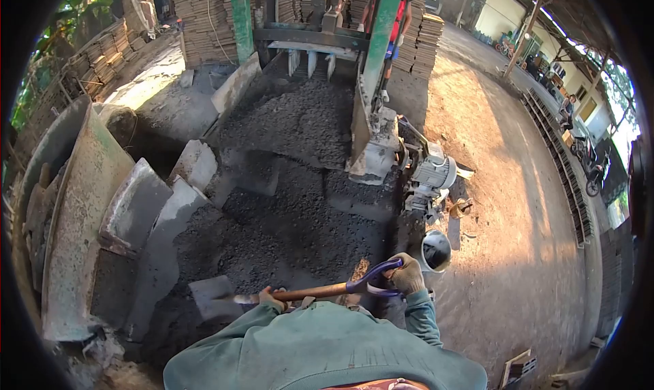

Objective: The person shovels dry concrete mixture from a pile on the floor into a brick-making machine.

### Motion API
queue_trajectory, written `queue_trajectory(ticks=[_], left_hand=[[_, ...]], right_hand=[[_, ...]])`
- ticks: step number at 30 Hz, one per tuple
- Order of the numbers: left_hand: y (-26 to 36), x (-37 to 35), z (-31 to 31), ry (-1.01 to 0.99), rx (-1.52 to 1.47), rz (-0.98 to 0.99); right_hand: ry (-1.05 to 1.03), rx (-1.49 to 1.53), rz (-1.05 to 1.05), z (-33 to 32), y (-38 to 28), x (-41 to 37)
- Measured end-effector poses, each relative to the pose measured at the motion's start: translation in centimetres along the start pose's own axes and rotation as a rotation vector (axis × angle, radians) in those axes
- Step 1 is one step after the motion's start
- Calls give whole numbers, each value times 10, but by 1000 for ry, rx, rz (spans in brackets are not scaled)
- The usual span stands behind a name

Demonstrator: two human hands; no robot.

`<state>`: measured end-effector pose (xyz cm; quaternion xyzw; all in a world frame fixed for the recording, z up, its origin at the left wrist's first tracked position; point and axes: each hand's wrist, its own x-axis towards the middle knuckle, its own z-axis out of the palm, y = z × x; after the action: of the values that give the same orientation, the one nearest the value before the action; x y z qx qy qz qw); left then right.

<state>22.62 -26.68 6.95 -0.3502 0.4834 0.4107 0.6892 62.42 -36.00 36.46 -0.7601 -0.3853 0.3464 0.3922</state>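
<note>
A shovel (317, 292) lies sideways across the front of my body, its flat grey blade at the left over dark, crumbly material (286, 233). My right hand (407, 275), in a tan work glove, is closed around the purple D-shaped handle. Lower on the wooden shaft, near the blade, my left hand (272, 299) is wrapped round it, partly hidden by my sleeve. The blade looks to carry little or no material. More dark material (293, 121) is heaped ahead, in the chute below a green machine frame (241, 22).
An electric motor (436, 170) and a bucket (435, 250) stand to the right. Concrete slabs (136, 199) and a large rusty metal trough (85, 220) line the left. Another person in red (402, 15) stands behind the frame, near stacked boards (417, 46).
</note>
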Motion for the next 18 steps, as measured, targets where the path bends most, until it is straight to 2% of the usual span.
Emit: queue_trajectory(ticks=[2, 5, 6, 9, 10, 13, 18], left_hand=[[27, 11, 35, 160, -13, -51], [45, 1, 73, 144, 34, -119], [41, -24, 94, 207, 161, -94], [81, 19, 93, -54, 923, -66], [91, 22, 89, -40, 1079, 30], [111, -33, 106, 0, 1534, 338], [185, -14, 51, 62, 1172, 267]], right_hand=[[13, -125, -97, 23, -62, -10], [29, -219, -278, 58, -124, -18], [38, -236, -329, 70, -141, -21], [98, -316, -426, 99, -165, -25], [126, -361, -432, 108, -168, -24], [192, -510, -400, 128, -178, -24], [250, -702, -282, 152, -171, -12]])
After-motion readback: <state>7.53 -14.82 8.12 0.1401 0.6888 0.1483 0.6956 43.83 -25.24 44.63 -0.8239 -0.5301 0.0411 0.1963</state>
